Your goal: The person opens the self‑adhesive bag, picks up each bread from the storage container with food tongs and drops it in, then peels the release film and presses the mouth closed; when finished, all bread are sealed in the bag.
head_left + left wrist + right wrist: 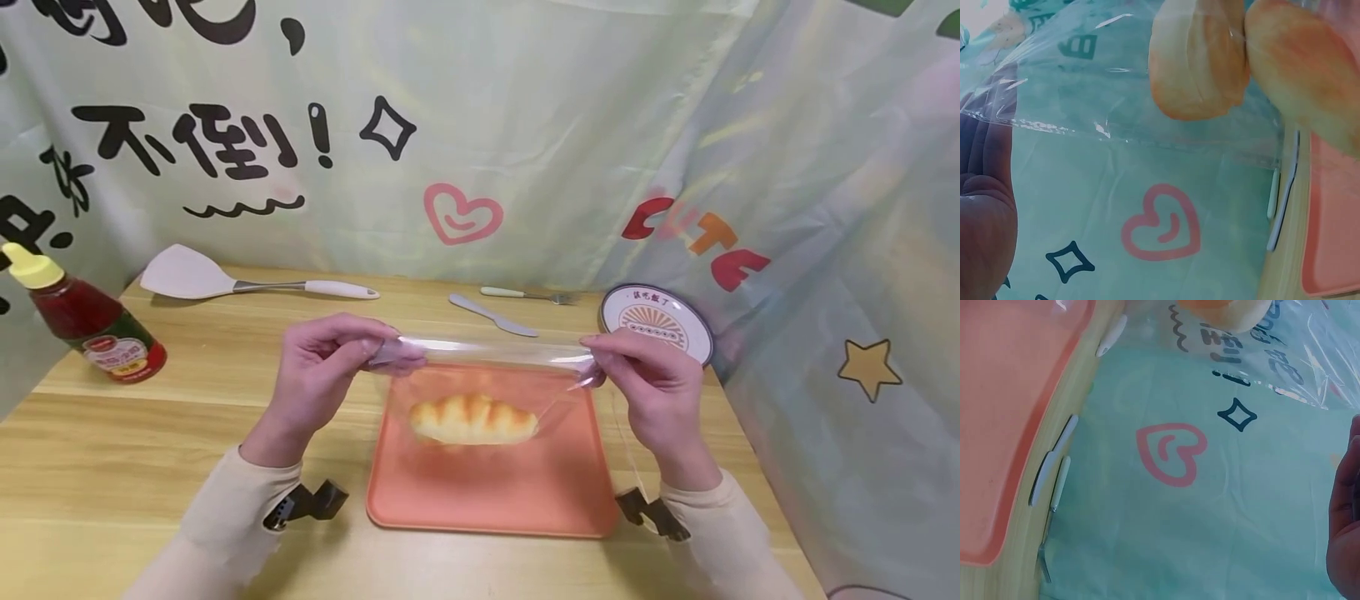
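Note:
My left hand [322, 375] pinches one upper corner of a clear plastic bag [495, 352]. My right hand [652, 383] pinches the opposite corner, so the bag's top edge is stretched straight between them. Behind the film in the head view, a golden-brown bread roll [474, 419] lies crosswise over the orange tray [495, 492]. The left wrist view has two bread pieces side by side, a pale upright bread piece [1200, 69] and a browner slanted bread piece [1300, 75]. Only the lower end of a bread piece [1235, 314] enters the right wrist view.
Along the back of the wooden table [187, 425] lie a white spatula [191, 275], a butter knife [493, 317] and a small fork [525, 294]. A sauce bottle [97, 325] stands at left, a round plate [656, 317] at back right. A printed curtain [540, 150] hangs behind.

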Action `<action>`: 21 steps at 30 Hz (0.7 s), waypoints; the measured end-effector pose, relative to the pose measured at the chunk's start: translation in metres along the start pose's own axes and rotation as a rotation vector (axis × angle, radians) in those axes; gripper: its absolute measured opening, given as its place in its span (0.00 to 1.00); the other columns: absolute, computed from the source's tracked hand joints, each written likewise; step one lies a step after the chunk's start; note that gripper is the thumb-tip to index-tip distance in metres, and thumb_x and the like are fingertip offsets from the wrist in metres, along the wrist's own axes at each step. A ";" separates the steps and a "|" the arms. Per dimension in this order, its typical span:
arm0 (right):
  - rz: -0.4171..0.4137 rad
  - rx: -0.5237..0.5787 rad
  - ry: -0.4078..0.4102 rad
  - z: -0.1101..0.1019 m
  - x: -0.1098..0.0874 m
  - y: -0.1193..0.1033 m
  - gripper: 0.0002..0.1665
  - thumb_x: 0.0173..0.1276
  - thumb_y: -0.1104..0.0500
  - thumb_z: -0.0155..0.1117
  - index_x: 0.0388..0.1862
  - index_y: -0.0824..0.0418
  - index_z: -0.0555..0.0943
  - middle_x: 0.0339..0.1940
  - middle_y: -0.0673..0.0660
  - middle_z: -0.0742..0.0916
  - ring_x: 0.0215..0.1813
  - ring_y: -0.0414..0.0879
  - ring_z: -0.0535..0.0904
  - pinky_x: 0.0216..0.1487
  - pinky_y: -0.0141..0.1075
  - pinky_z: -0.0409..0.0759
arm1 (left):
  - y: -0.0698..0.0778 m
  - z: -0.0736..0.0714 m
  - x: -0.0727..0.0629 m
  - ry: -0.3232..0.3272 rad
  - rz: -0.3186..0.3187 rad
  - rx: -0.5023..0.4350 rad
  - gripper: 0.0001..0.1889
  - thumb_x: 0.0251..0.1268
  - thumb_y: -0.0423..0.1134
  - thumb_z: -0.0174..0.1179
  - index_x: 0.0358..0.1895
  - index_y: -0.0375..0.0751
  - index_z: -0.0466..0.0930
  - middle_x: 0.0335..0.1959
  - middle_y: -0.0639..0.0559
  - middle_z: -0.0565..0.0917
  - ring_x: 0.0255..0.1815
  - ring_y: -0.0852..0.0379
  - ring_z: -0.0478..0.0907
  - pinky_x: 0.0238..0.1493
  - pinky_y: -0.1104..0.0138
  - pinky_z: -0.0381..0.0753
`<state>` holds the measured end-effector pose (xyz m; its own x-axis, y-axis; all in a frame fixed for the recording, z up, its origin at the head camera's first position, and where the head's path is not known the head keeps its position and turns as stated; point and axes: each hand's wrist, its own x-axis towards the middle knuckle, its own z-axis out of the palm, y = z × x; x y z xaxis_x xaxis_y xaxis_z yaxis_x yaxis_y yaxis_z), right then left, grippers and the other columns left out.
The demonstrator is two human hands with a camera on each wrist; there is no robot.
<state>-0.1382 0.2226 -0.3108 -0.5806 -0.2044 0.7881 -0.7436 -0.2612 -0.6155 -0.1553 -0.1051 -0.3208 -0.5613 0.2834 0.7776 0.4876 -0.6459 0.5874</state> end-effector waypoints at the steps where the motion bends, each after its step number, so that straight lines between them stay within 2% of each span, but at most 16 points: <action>1: -0.009 0.003 -0.004 0.000 0.000 0.000 0.08 0.65 0.79 0.59 0.42 0.84 0.80 0.33 0.66 0.86 0.31 0.49 0.84 0.36 0.35 0.85 | 0.000 0.000 0.000 0.000 0.000 0.001 0.20 0.62 0.10 0.36 0.46 0.18 0.79 0.41 0.28 0.84 0.43 0.36 0.84 0.42 0.46 0.83; 5: -0.020 -0.008 0.001 -0.002 0.000 -0.001 0.08 0.65 0.78 0.60 0.41 0.83 0.81 0.34 0.66 0.87 0.32 0.49 0.85 0.38 0.35 0.85 | -0.001 0.000 0.001 0.008 -0.003 0.000 0.21 0.61 0.10 0.35 0.44 0.19 0.80 0.40 0.28 0.84 0.43 0.36 0.84 0.42 0.46 0.83; 9: -0.024 -0.061 0.026 -0.003 -0.001 0.000 0.07 0.65 0.77 0.63 0.40 0.82 0.82 0.38 0.64 0.88 0.37 0.48 0.84 0.43 0.33 0.83 | -0.001 0.001 0.000 0.029 -0.012 0.003 0.20 0.60 0.11 0.36 0.42 0.19 0.80 0.38 0.30 0.85 0.41 0.37 0.85 0.40 0.47 0.84; 12: -0.023 -0.128 0.035 -0.004 -0.003 0.000 0.07 0.64 0.76 0.62 0.40 0.81 0.82 0.40 0.63 0.88 0.41 0.48 0.85 0.46 0.32 0.82 | 0.000 0.002 -0.001 0.062 -0.018 0.038 0.19 0.58 0.11 0.38 0.39 0.20 0.81 0.35 0.33 0.86 0.38 0.41 0.86 0.38 0.52 0.85; 14: -0.024 -0.173 0.037 -0.004 -0.004 0.000 0.09 0.64 0.78 0.58 0.41 0.80 0.83 0.40 0.62 0.88 0.42 0.49 0.85 0.48 0.33 0.81 | -0.001 0.002 -0.001 0.068 -0.004 0.052 0.19 0.56 0.11 0.39 0.39 0.21 0.82 0.35 0.35 0.86 0.37 0.43 0.87 0.38 0.54 0.86; 17: -0.030 -0.244 0.046 -0.002 -0.003 -0.002 0.15 0.62 0.81 0.50 0.40 0.78 0.84 0.39 0.62 0.88 0.43 0.48 0.85 0.50 0.34 0.80 | -0.002 0.002 -0.002 0.065 0.029 0.072 0.21 0.54 0.12 0.40 0.40 0.24 0.83 0.35 0.39 0.87 0.35 0.48 0.87 0.38 0.59 0.86; 21: -0.040 -0.202 0.048 0.002 -0.002 -0.004 0.22 0.60 0.81 0.40 0.40 0.79 0.83 0.39 0.63 0.88 0.43 0.50 0.85 0.52 0.37 0.79 | -0.002 0.002 -0.004 0.056 0.055 0.070 0.19 0.59 0.15 0.41 0.41 0.24 0.84 0.37 0.39 0.87 0.35 0.49 0.86 0.39 0.62 0.85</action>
<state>-0.1337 0.2221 -0.3103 -0.5609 -0.1517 0.8139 -0.8148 -0.0729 -0.5752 -0.1533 -0.1035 -0.3246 -0.5675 0.2076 0.7968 0.5633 -0.6079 0.5596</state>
